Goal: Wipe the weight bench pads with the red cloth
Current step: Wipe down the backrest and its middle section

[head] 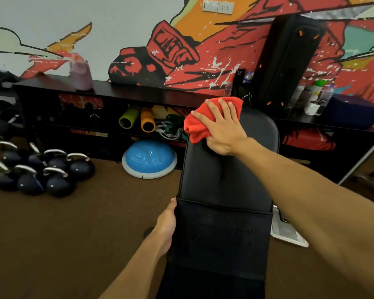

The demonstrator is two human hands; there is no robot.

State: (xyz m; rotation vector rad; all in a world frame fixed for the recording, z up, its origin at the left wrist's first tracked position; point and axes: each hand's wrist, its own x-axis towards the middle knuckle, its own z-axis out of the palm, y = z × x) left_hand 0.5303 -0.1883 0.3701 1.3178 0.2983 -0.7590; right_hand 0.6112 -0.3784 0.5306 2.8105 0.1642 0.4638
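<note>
Floor: I see brown carpet with wide open room left of the bench, between it and the kettlebells.
Shelf unit: a long black low unit along the painted wall, behind the bench. Its open compartment holds a green roller and an orange roller side by side, with tangled bands to their right. Bottles stand on its top at the right.
Upper pad: black, with a rounded top edge. Both its long edges are free.
Lower pad: black, joined to the upper pad at a seam. I see small pale specks on it.
Kettlebells: a dark group on the floor at the left, well apart from the bench.
Blue dome: leans at the foot of the shelf unit, just beside the upper pad's left edge.
Right hand: fingers spread and nearly straight, not clenched, pressing the cloth onto the pad.
Left hand: lies against the lower pad's left edge. Its fingers are hidden, so I cannot tell if it grasps.
Red cloth: bunched at the upper pad's top left corner, under the right hand, hanging a little over the edge.
</note>
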